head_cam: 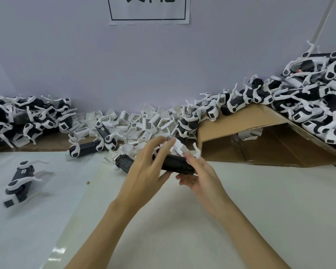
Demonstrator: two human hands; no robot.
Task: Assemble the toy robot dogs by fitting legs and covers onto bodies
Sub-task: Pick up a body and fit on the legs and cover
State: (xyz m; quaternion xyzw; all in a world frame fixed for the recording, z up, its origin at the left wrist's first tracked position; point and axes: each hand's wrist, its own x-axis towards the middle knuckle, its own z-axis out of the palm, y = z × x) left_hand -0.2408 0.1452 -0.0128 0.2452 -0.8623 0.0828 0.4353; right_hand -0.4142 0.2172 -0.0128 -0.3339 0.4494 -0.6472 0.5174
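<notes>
Head view — A: Where's the matte black plastic dog body [177, 165]?

B: Centre, twelve o'clock of the wrists. Left hand [147, 167] grips it; right hand [200, 174] pinches the white plastic cover [179, 145].

A: Advice?

B: Probably square the cover, then press evenly.

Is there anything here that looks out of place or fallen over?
One toy dog lies on its side on the white table, alone at the left, apart from the heaps along the wall. A small dark speck also sits on the table.
</notes>
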